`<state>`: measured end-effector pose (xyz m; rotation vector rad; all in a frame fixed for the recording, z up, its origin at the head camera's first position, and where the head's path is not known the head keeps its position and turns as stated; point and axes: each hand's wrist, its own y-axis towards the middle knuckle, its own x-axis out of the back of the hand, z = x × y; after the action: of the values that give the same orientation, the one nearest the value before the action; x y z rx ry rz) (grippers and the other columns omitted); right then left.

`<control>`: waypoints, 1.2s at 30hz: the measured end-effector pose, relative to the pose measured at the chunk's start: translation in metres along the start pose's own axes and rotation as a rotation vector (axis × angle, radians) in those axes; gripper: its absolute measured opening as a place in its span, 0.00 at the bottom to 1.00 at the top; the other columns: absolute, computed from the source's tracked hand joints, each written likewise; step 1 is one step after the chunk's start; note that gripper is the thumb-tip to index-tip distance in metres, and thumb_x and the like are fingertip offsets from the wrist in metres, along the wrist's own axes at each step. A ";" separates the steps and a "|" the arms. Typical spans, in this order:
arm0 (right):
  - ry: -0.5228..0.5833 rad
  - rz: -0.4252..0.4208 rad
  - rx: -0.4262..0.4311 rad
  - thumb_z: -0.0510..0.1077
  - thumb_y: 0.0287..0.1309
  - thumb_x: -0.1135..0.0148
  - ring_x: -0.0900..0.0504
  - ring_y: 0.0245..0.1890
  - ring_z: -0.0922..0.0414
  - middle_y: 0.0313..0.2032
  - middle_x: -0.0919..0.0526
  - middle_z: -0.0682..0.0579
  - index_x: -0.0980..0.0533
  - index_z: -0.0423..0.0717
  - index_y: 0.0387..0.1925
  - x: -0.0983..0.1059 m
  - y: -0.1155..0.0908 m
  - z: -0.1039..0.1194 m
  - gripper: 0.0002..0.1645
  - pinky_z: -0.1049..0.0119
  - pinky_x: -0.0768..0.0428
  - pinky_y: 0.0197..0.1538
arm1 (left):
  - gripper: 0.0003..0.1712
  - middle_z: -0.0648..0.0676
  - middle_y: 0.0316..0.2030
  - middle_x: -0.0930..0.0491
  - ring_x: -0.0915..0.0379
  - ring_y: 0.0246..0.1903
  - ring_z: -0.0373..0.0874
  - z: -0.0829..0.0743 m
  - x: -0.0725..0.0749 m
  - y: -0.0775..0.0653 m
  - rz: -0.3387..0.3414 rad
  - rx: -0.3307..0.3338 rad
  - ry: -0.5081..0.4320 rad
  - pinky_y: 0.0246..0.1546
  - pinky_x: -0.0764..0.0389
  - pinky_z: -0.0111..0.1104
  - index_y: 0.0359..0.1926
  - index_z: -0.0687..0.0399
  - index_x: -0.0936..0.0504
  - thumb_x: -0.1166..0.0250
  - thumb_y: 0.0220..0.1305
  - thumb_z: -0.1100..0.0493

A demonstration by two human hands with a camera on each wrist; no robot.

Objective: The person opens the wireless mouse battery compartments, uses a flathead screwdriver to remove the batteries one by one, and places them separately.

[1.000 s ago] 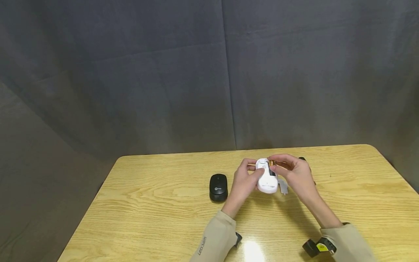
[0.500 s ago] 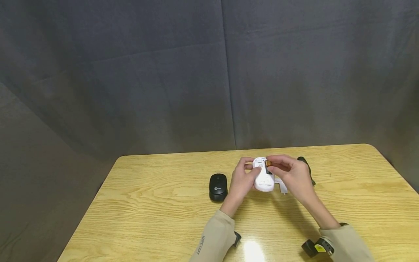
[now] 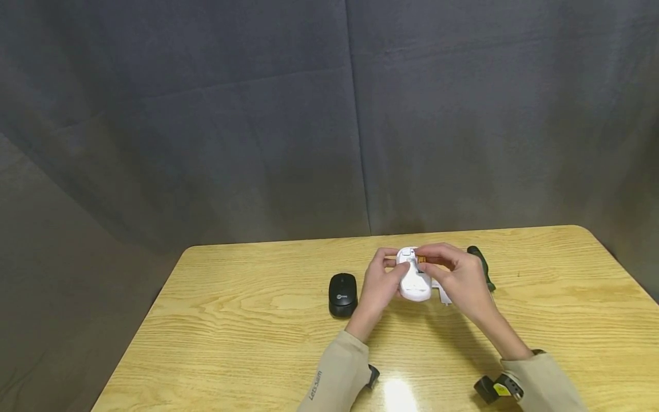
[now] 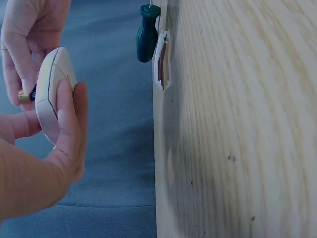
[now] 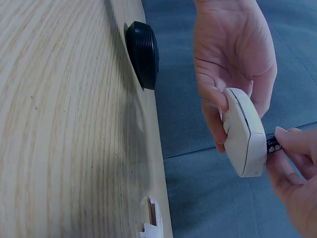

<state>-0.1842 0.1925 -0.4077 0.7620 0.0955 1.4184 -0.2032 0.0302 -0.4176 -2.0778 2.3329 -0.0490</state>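
My left hand [image 3: 380,281] grips a white computer mouse [image 3: 415,286], its underside turned toward the head camera. A slot lies uncovered in that underside. At the slot, my right hand [image 3: 458,276] pinches a black-and-copper battery [image 3: 421,261] between thumb and fingers. In the right wrist view, part of the black battery [image 5: 273,144] shows between the mouse [image 5: 242,134] and the right fingertips; how deep it sits is hidden. The left wrist view shows the battery's copper end [image 4: 23,96] sticking out. The loose white battery cover [image 3: 444,294] lies on the table beneath the hands.
A black mouse [image 3: 343,295] stands on the wooden table [image 3: 247,320], left of the left hand. A screwdriver with a dark green handle [image 3: 481,268] lies beyond the right hand. Dark grey curtain [image 3: 268,143] hangs behind the table.
Both hands and the white mouse have shifted slightly left. The battery has moved and tilted at the slot, and less of it now shows. More of the screwdriver is visible.
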 end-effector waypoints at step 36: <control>0.269 0.093 -0.460 0.38 0.66 0.30 0.14 0.35 0.65 0.37 0.11 0.60 0.19 0.25 0.51 0.018 0.003 -0.028 0.20 0.67 0.14 0.42 | 0.17 0.50 0.36 0.17 0.28 0.31 0.36 0.000 0.008 0.003 -0.106 -0.085 0.085 0.35 0.28 0.28 0.55 0.54 0.13 0.39 0.70 0.55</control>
<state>-0.1971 0.2205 -0.4211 0.1973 -0.0592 1.5507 -0.2069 0.0226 -0.4177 -2.2819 2.3080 -0.0414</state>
